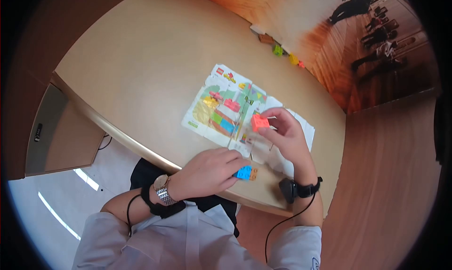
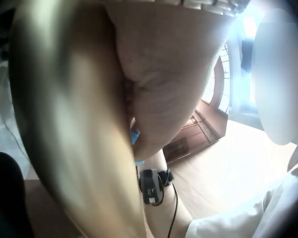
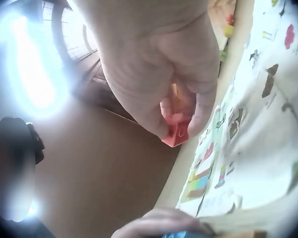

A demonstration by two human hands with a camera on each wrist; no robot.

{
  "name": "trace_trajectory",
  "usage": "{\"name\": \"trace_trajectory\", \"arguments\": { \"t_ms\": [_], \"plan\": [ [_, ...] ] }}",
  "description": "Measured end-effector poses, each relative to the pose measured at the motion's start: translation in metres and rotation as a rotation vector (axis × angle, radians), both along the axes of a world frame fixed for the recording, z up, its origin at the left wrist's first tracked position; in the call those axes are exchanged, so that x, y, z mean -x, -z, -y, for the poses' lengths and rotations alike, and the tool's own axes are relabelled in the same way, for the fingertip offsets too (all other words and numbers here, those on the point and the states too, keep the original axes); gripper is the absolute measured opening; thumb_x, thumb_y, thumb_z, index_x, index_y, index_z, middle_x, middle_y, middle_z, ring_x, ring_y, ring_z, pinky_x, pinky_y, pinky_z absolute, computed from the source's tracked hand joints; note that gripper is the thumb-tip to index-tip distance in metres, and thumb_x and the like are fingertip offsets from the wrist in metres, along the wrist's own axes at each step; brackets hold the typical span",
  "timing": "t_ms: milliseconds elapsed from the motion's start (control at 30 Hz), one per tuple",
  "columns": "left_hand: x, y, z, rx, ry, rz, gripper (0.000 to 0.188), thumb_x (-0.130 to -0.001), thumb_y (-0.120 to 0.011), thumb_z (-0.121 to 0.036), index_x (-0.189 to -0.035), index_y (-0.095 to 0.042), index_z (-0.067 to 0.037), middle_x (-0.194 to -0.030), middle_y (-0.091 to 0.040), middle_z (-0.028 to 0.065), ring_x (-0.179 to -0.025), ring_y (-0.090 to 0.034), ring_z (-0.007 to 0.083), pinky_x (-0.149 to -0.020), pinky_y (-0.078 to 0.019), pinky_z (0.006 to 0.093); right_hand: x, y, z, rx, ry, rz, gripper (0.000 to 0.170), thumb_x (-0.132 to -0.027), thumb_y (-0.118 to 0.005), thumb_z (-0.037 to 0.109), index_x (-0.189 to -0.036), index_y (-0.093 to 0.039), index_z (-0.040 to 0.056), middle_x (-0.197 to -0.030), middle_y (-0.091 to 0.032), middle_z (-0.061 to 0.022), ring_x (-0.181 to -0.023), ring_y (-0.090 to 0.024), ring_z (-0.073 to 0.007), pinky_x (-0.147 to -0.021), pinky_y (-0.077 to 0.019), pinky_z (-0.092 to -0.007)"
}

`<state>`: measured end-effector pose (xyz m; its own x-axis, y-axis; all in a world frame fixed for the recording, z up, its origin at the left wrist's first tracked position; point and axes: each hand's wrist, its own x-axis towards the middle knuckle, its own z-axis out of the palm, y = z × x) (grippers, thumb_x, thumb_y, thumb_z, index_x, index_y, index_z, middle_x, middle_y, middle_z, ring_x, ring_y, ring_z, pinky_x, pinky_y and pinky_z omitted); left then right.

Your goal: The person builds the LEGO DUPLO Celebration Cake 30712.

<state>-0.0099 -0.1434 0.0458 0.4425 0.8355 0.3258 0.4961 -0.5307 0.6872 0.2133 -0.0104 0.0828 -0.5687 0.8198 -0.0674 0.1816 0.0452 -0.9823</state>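
Observation:
My right hand (image 1: 286, 131) pinches a coral-red Duplo brick (image 1: 259, 123) between thumb and fingers, over the printed instruction sheet (image 1: 197, 121). The right wrist view shows the same brick (image 3: 176, 135) at the fingertips. Near the table's front edge, my left hand (image 1: 209, 172) holds a blue Duplo brick (image 1: 243, 172) by its left side. An orange-brown brick (image 1: 254, 174) sits right against the blue one, on its right. In the left wrist view the palm hides most of the blue brick (image 2: 135, 136), leaving only small patches visible.
Along the table's back edge lie a brown brick (image 1: 265, 38), a green brick (image 1: 277, 50), a yellow piece (image 1: 293, 59) and a small red piece (image 1: 302, 64). Behind them rises a picture-covered panel (image 1: 325, 44). The creased sheet spreads under and beyond the right hand.

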Motion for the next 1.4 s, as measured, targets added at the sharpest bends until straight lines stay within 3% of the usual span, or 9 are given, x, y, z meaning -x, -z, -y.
{"name": "trace_trajectory", "arguments": {
  "t_ms": [133, 200, 267, 300, 467, 533, 833, 1233, 1400],
  "plan": [
    [-0.001, -0.004, 0.002, 0.008, -0.038, 0.047, 0.042, -0.086, -0.077, -0.012, -0.126, -0.067, -0.009, -0.108, -0.068, 0.0093, -0.101, -0.067, 0.0300, -0.087, -0.0551, 0.0420, -0.020, -0.009, 0.058, -0.171, 0.042, 0.174, 0.045, -0.092, -0.077, -0.001, -0.135, -0.063, -0.0001, -0.131, -0.066, -0.0102, -0.117, -0.070, -0.0209, -0.102, -0.0591, -0.0364],
    [-0.002, -0.005, 0.002, 0.024, -0.035, 0.053, 0.042, -0.086, -0.077, -0.012, -0.126, -0.067, -0.009, -0.108, -0.069, 0.0094, -0.101, -0.068, 0.0304, -0.086, -0.0551, 0.0423, -0.031, 0.001, 0.077, -0.170, 0.110, 0.149, 0.044, -0.091, -0.078, 0.000, -0.134, -0.067, 0.0004, -0.130, -0.069, -0.0138, -0.116, -0.071, -0.0250, -0.101, -0.0587, -0.0362],
    [-0.002, -0.004, 0.001, 0.041, -0.035, 0.057, 0.042, -0.086, -0.078, -0.012, -0.126, -0.067, -0.009, -0.108, -0.069, 0.0096, -0.100, -0.068, 0.0308, -0.086, -0.0551, 0.0427, -0.040, 0.004, 0.086, -0.471, 0.011, 0.343, 0.042, -0.090, -0.079, 0.002, -0.131, -0.070, 0.0006, -0.126, -0.072, -0.0165, -0.118, -0.071, -0.0285, -0.096, -0.0598, -0.0368],
    [-0.002, -0.002, 0.000, 0.045, -0.038, 0.053, 0.042, -0.087, -0.079, -0.014, -0.128, -0.068, -0.010, -0.109, -0.071, 0.0091, -0.101, -0.069, 0.0317, -0.087, -0.0556, 0.0431, -0.040, 0.008, 0.095, -0.404, 0.042, 0.296, 0.038, -0.089, -0.082, 0.006, -0.126, -0.073, 0.0008, -0.123, -0.074, -0.0176, -0.115, -0.073, -0.0313, -0.096, -0.0589, -0.0390],
    [-0.003, -0.004, -0.001, 0.060, -0.042, 0.059, 0.040, -0.087, -0.082, -0.015, -0.125, -0.072, -0.011, -0.109, -0.073, 0.0091, -0.099, -0.070, 0.0332, -0.086, -0.0566, 0.0431, -0.035, 0.020, 0.112, -0.422, 0.079, 0.334, 0.037, -0.088, -0.085, 0.013, -0.122, -0.074, 0.0024, -0.123, -0.076, -0.0168, -0.107, -0.075, -0.0333, -0.096, -0.0576, -0.0419],
    [-0.003, -0.004, -0.001, 0.053, -0.038, 0.072, 0.039, -0.086, -0.083, -0.013, -0.124, -0.072, -0.011, -0.109, -0.073, 0.0090, -0.098, -0.070, 0.0333, -0.084, -0.0568, 0.0427, -0.036, 0.022, 0.108, -0.651, 0.038, 0.407, 0.035, -0.087, -0.086, 0.014, -0.118, -0.075, 0.0037, -0.118, -0.078, -0.0154, -0.107, -0.075, -0.0331, -0.089, -0.0589, -0.0404],
    [-0.002, -0.007, -0.002, 0.033, -0.018, 0.062, 0.039, -0.086, -0.080, -0.012, -0.124, -0.070, -0.009, -0.110, -0.071, 0.0098, -0.098, -0.069, 0.0335, -0.084, -0.0558, 0.0426, -0.026, 0.012, 0.108, -0.667, 0.017, 0.509, 0.035, -0.086, -0.086, 0.016, -0.118, -0.075, 0.0057, -0.110, -0.078, -0.0129, -0.093, -0.075, -0.0336, -0.082, -0.0585, -0.0416],
    [-0.004, -0.007, -0.004, 0.052, -0.016, 0.073, 0.028, -0.090, -0.078, -0.018, -0.114, -0.071, -0.005, -0.103, -0.064, 0.0107, -0.096, -0.066, 0.0312, -0.082, -0.0546, 0.0415, -0.024, 0.007, 0.100, -0.589, -0.052, 0.453, 0.034, -0.085, -0.087, 0.015, -0.116, -0.077, 0.0057, -0.106, -0.078, -0.0133, -0.093, -0.075, -0.0337, -0.080, -0.0601, -0.0418],
    [-0.004, -0.003, -0.004, 0.097, -0.005, 0.083, 0.036, -0.088, -0.079, -0.015, -0.122, -0.071, -0.008, -0.104, -0.066, 0.0096, -0.096, -0.066, 0.0333, -0.082, -0.0539, 0.0428, -0.023, 0.005, 0.102, -0.615, -0.072, 0.488, 0.037, -0.084, -0.088, 0.016, -0.117, -0.077, 0.0062, -0.106, -0.078, -0.0141, -0.090, -0.075, -0.0343, -0.077, -0.0603, -0.0417]
  ]
}}
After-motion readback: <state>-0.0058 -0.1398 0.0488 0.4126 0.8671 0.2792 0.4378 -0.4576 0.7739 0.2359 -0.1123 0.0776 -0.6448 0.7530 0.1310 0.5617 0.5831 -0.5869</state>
